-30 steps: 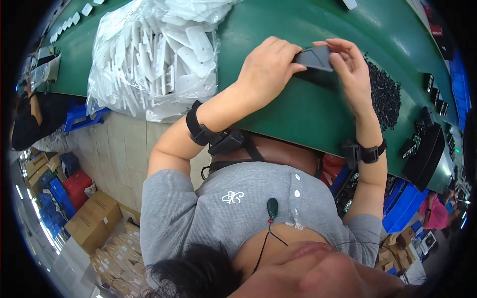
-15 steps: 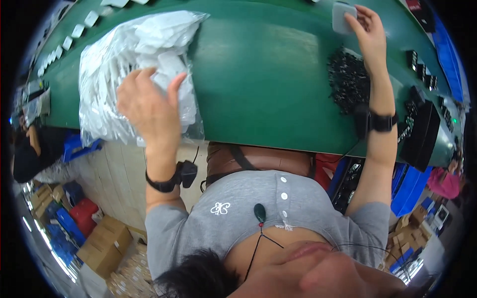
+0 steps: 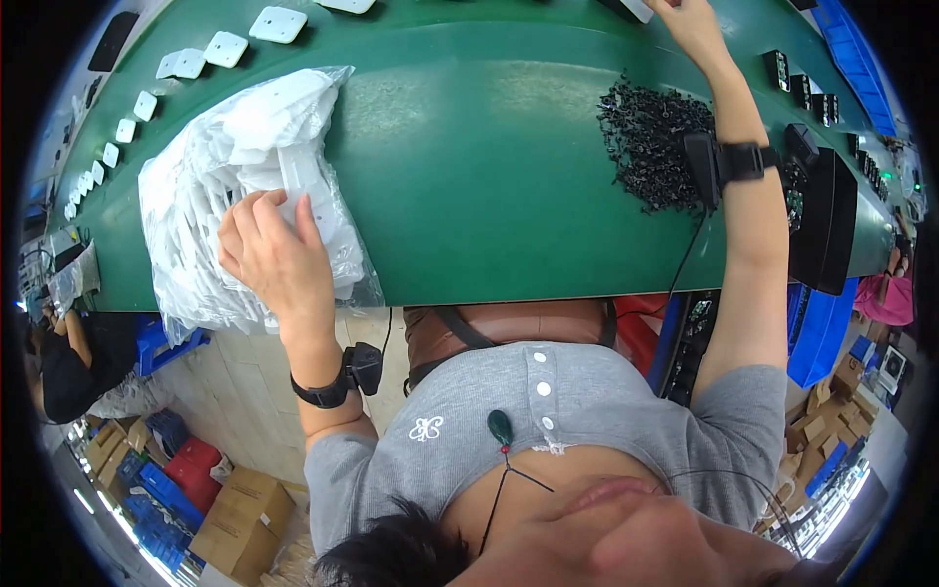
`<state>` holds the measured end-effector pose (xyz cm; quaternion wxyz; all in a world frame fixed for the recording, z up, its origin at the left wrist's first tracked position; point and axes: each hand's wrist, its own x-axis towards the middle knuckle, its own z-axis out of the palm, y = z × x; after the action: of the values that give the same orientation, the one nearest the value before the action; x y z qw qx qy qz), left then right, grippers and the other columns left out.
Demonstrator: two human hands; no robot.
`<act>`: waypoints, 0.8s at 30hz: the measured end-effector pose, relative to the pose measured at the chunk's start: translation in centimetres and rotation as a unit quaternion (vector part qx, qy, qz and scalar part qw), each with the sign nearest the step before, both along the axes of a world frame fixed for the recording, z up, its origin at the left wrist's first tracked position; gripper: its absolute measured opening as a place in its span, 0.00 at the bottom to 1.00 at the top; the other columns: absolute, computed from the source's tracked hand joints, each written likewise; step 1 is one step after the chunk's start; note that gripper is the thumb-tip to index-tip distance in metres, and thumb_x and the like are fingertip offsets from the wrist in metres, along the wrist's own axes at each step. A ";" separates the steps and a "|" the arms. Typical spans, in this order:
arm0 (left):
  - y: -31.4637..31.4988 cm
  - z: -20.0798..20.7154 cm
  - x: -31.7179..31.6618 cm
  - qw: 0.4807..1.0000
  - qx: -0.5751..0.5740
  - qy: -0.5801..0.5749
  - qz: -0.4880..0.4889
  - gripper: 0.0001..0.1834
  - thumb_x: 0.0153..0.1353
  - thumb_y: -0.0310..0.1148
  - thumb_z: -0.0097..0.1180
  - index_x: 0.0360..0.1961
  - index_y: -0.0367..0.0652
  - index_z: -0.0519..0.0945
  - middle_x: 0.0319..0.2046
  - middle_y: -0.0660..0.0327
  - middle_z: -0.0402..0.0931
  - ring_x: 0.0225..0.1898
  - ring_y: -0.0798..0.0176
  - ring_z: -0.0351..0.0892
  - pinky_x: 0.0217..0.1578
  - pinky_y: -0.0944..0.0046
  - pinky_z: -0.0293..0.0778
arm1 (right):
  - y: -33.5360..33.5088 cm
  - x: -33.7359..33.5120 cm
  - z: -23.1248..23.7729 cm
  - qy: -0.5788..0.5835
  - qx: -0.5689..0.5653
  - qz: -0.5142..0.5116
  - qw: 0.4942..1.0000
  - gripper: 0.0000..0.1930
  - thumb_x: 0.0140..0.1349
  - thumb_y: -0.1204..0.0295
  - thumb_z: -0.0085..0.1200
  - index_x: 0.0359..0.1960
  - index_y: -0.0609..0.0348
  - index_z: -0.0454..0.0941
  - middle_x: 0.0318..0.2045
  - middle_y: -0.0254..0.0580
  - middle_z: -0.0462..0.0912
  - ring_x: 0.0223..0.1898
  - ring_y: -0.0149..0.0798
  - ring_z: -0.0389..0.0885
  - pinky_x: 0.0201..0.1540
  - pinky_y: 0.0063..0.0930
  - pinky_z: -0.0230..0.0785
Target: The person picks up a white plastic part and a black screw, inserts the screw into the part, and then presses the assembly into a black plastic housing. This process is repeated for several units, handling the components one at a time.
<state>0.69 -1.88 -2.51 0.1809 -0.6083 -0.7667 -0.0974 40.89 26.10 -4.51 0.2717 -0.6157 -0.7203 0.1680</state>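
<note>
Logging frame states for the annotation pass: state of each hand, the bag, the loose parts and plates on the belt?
left hand: fingers down on a white part in the bag.
right hand: stretched to the far belt edge, grip cut off by the frame.
clear plastic bag: open, lying flat, full of white parts.
black small parts: loose heap on the belt.
white plates: lying flat, spaced in a row.
green belt: bare in the middle.

This is a factory, on a work line. A long green belt (image 3: 489,176) runs through the room. White square parts (image 3: 279,23) lie in a row along the far side of the belt. A big clear bag of white plastic parts (image 3: 235,166) and a heap of small black parts (image 3: 650,137) sit on it. Cardboard boxes (image 3: 245,519) and blue bins (image 3: 817,333) stand on the floor below the belt.
</note>
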 end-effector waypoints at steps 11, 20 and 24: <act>2.0 1.4 5.6 0.879 0.091 -0.440 -0.160 0.05 0.64 0.24 0.57 0.41 0.38 0.78 0.30 0.56 0.80 0.24 0.63 0.78 0.26 0.63 0.74 | -15.1 2.8 1.8 -0.173 0.059 0.035 0.982 0.09 0.59 0.71 0.61 0.40 0.60 0.80 0.32 0.38 0.78 0.30 0.35 0.76 0.38 0.27 0.70; 6.7 -0.3 12.2 0.690 -0.054 -0.670 -0.269 0.11 0.64 0.22 0.55 0.47 0.41 0.79 0.23 0.62 0.75 0.20 0.72 0.76 0.21 0.71 0.69 | -15.3 1.8 0.8 -0.159 0.112 0.051 0.980 0.05 0.61 0.74 0.57 0.33 0.60 0.74 0.28 0.38 0.72 0.27 0.37 0.73 0.32 0.29 0.67; 6.9 -1.6 12.8 0.640 -0.093 -0.725 -0.237 0.13 0.63 0.21 0.54 0.48 0.42 0.79 0.28 0.62 0.74 0.21 0.72 0.77 0.21 0.71 0.70 | -15.4 1.1 1.7 -0.239 0.162 0.057 0.956 0.05 0.60 0.72 0.58 0.33 0.58 0.76 0.27 0.38 0.71 0.26 0.38 0.72 0.32 0.28 0.67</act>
<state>13.52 5.01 -4.10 -0.5195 -0.5171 -0.4867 -0.4752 41.99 10.66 -2.83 0.1772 -0.5439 -0.8155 -0.0880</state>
